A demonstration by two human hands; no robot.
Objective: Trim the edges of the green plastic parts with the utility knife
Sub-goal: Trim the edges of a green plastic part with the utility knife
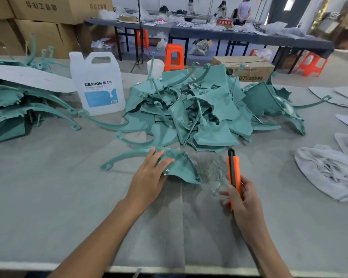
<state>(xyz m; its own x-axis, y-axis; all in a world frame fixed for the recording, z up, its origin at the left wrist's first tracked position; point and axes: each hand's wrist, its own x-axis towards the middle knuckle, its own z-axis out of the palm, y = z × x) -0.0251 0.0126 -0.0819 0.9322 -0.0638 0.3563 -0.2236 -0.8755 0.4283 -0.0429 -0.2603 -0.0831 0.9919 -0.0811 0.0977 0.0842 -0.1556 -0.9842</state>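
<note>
A green plastic part (179, 165) with a long curved arm lies on the grey table in front of me. My left hand (151, 175) rests on its left side, fingers laid over its top and thumb at its near edge. My right hand (241, 199) grips an orange utility knife (233, 171), held upright with its black tip pointing away from me, a little right of the part and apart from it. A big heap of green parts (199, 109) sits just behind.
A clear DEXCON jug (98, 85) stands at the left of the heap, with more green parts (18, 109) stacked at far left. Green shavings (213, 169) lie between part and knife. A white cloth (329, 173) and paper sheets lie at right. A cardboard box (247, 69) sits behind.
</note>
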